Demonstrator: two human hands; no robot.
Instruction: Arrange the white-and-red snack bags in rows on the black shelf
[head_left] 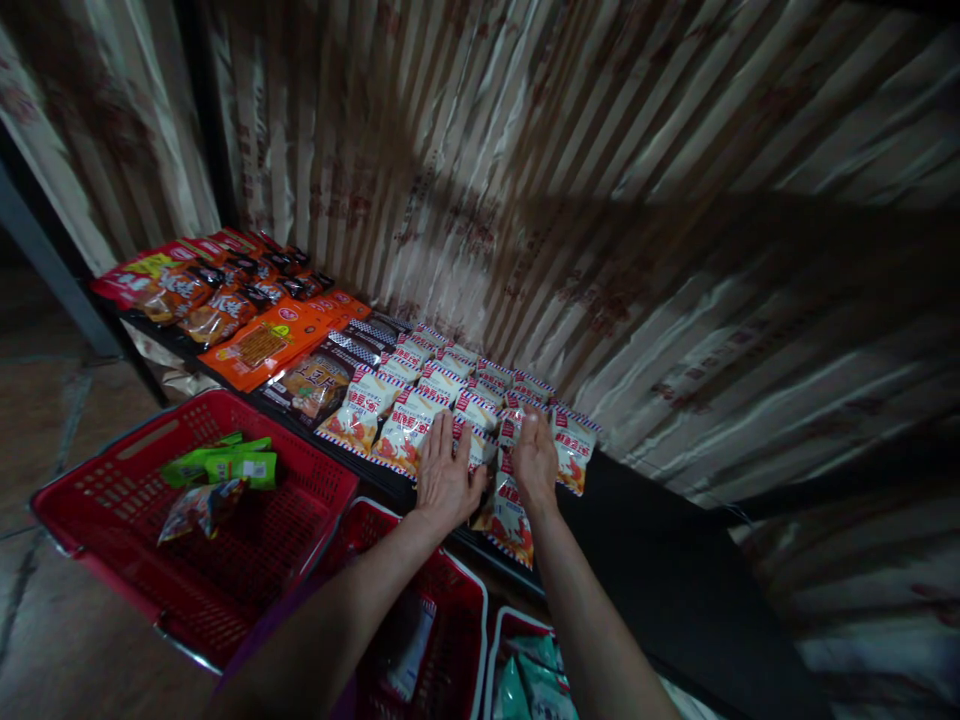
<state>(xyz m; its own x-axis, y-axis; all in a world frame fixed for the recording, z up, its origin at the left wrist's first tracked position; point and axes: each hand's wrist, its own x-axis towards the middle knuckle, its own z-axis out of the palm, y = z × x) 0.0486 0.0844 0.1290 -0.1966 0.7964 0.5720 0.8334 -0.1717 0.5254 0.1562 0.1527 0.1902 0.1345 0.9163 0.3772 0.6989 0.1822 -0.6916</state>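
Observation:
On the dark shelf, white snack bags with red print and striped edges (409, 425) lie in rows. My left hand (448, 480) rests flat on bags near the front of the rows, its fingers stretched out over them. To its right, my right hand (535, 465) is held on edge with extended fingers against the bags. A front snack bag (508, 515) lies between the two hands, partly covered by the right wrist. Another snack bag (574, 447) is just right of the right hand. Neither hand is closed around a bag.
Brown bags (311, 380), orange packets (262, 345) and red bags (161, 280) line the shelf's left side. Below stand a red basket (97, 480) with green packets (232, 465), a second red basket (469, 600), and a container holding teal packets (536, 680). A pleated curtain (465, 200) hangs behind.

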